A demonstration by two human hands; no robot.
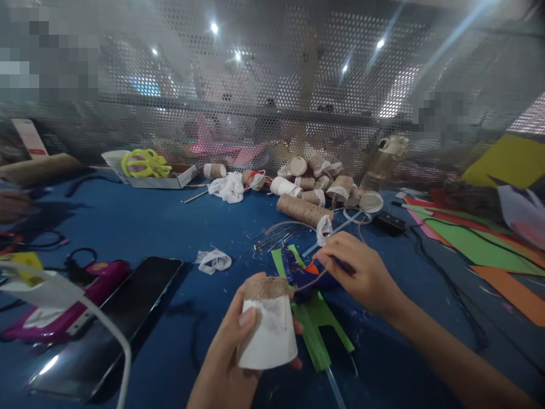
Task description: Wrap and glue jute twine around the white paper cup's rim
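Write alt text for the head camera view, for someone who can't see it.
A person's left hand holds a white tapered paper cup partly wrapped in brown twine, while the right hand pinches a thin brown strand leading from it. Beyond, on a blue table, lie a brown twine spool and jumbled small cups.

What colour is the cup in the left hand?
White, with brown twine wrapped around the upper part of the cup; the head view shows it best.

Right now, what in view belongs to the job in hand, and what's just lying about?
In the job:
white cup held by left hand
twine strand pinched by right hand
probably twine spool

Lying about, apparently:
black phone
orange sheet
crumpled white scrap
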